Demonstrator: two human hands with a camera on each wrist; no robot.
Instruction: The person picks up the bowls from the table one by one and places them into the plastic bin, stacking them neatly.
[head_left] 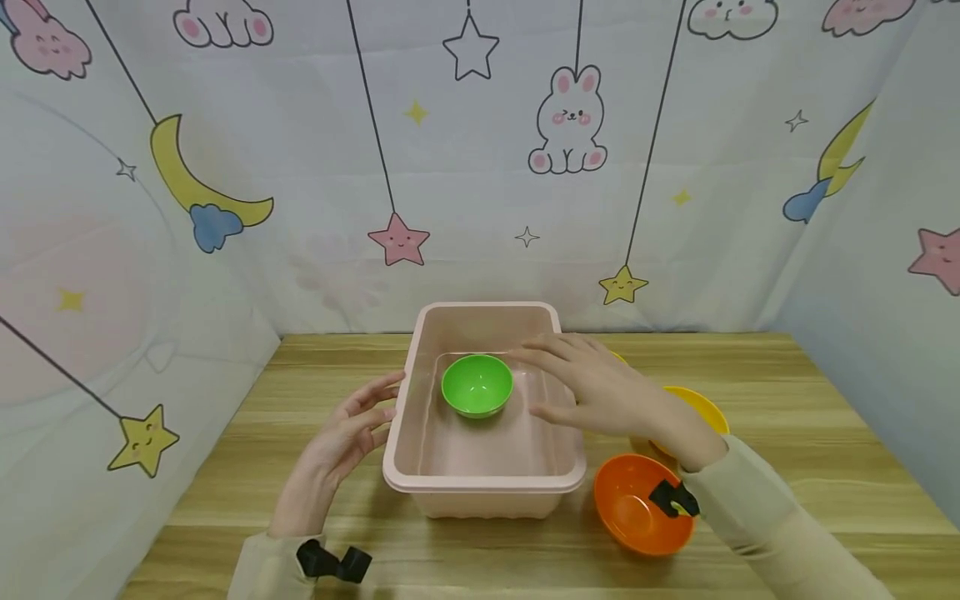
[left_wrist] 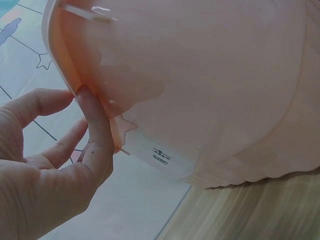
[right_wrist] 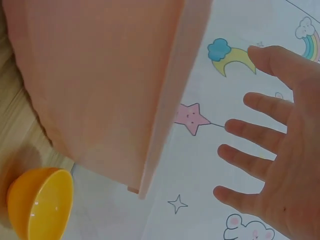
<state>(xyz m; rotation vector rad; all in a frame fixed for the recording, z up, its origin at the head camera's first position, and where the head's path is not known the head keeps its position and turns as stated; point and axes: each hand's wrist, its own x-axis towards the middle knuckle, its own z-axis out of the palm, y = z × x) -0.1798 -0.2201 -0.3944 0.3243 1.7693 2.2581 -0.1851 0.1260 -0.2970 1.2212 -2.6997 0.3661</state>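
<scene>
A pale pink plastic basin (head_left: pixel 483 483) stands on the table, with a small green bowl (head_left: pixel 477 385) upright inside it. My left hand (head_left: pixel 348 429) is at the basin's left side; its fingers, loosely bent, touch the rim (left_wrist: pixel 55 52) from outside, as the left wrist view shows. Over the basin's right rim hovers my right hand (head_left: pixel 592 379), palm down and holding nothing. Its fingers are spread apart in the right wrist view, beside the basin's outer wall (right_wrist: pixel 95 90).
To the basin's right sits an orange bowl (head_left: pixel 637 508), partly overlapped by the right wrist strap (head_left: pixel 675 498). Behind the right forearm is a yellow bowl (head_left: pixel 701 404); a sliver of yellow (head_left: pixel 619 357) shows past the hand. A patterned curtain (head_left: pixel 480 183) surrounds the wooden table (head_left: pixel 315 367).
</scene>
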